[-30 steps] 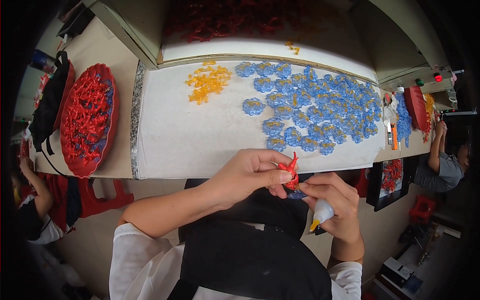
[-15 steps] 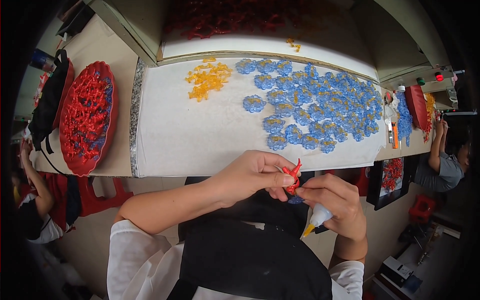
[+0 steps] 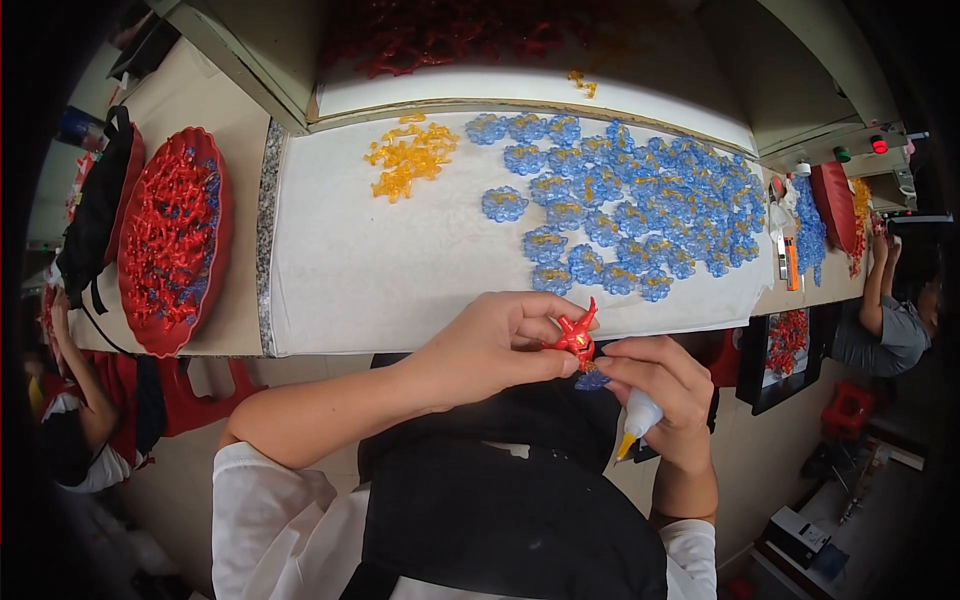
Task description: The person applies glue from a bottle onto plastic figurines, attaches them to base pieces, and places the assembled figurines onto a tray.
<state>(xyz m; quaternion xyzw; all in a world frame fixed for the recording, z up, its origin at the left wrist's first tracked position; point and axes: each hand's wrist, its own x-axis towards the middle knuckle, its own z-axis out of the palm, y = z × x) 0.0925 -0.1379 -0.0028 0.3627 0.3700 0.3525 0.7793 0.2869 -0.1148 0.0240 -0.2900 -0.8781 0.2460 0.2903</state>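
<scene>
Our left hand (image 3: 490, 345) pinches a red figure (image 3: 577, 337) between fingers (image 3: 548, 367); our right hand (image 3: 672, 382) grips a bottle (image 3: 643, 410) (yellow-tipped).

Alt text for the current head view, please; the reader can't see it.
A person's left hand holds a small red figure; the right hand, gripping a yellow-tipped bottle, is close beside it. Beyond, yellow pieces and many blue pieces lie on a white sheet.

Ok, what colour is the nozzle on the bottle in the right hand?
The nozzle is yellow; the head view shows it best.
</scene>
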